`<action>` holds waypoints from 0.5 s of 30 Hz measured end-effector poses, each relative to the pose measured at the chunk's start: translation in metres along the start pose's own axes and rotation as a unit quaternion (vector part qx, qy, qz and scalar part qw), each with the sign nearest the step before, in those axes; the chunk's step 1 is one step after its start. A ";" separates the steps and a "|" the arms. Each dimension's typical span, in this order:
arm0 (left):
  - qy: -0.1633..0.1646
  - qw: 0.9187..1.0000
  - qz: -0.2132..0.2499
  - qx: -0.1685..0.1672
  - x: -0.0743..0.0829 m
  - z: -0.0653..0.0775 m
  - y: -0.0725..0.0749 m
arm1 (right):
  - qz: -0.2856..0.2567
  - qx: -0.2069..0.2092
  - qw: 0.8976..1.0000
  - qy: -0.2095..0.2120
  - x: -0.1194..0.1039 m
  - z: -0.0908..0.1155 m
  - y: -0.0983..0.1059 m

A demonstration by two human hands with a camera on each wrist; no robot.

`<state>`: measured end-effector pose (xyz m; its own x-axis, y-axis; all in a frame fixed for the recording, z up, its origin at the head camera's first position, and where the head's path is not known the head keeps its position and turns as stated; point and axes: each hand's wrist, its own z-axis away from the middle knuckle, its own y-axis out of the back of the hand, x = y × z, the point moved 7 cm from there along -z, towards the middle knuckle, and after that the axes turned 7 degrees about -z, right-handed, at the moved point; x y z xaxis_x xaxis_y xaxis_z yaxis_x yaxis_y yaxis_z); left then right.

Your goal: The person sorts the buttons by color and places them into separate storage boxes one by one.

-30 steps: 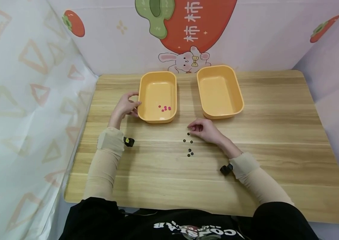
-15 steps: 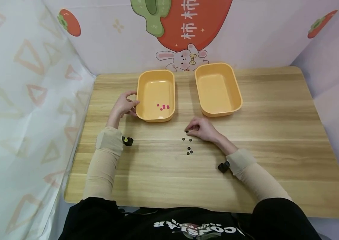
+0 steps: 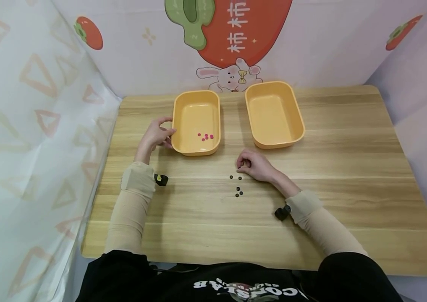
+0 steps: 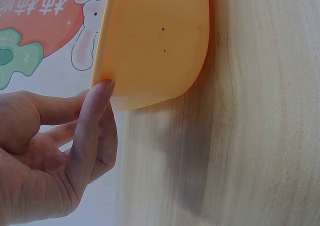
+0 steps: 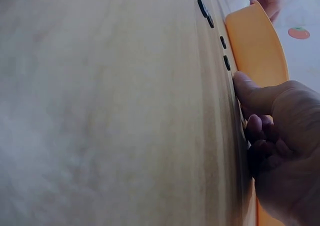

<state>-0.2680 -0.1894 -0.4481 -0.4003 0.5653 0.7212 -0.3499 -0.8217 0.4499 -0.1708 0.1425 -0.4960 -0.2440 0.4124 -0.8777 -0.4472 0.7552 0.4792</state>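
Left hand (image 3: 156, 134) has its grip clamped on the left tray (image 3: 194, 115), probably just steadying it; pink discs (image 3: 211, 136) inside. Right hand (image 3: 257, 165) has fingertips together, seemingly on a dark piece (image 3: 238, 168), loose black discs (image 3: 238, 188) handily close on the worktop (image 3: 198, 226).

White characters (image 3: 237, 25), including a repeated 柿, stood on the red fruit print (image 3: 215, 40) of the backdrop (image 3: 330, 46). Inverted white lettering (image 3: 273, 290) on the black shirt (image 3: 183, 285) was only partly legible.
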 end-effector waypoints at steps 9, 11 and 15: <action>0.000 1.000 -0.001 -0.001 0.000 0.001 0.000 | -0.037 0.003 0.999 -0.015 0.006 0.004 0.000; 0.000 1.000 -0.003 -0.001 0.000 0.001 0.000 | -0.042 0.004 0.999 -0.021 0.007 0.004 0.000; 0.002 1.000 -0.001 -0.003 0.001 0.001 0.000 | -0.059 0.002 0.998 -0.032 0.007 0.005 0.002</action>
<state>-0.2674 -0.1889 -0.4469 -0.4036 0.5665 0.7184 -0.3562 -0.8206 0.4469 -0.1689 0.1497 -0.5016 -0.1343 0.3524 -0.9261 -0.4661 0.8023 0.3729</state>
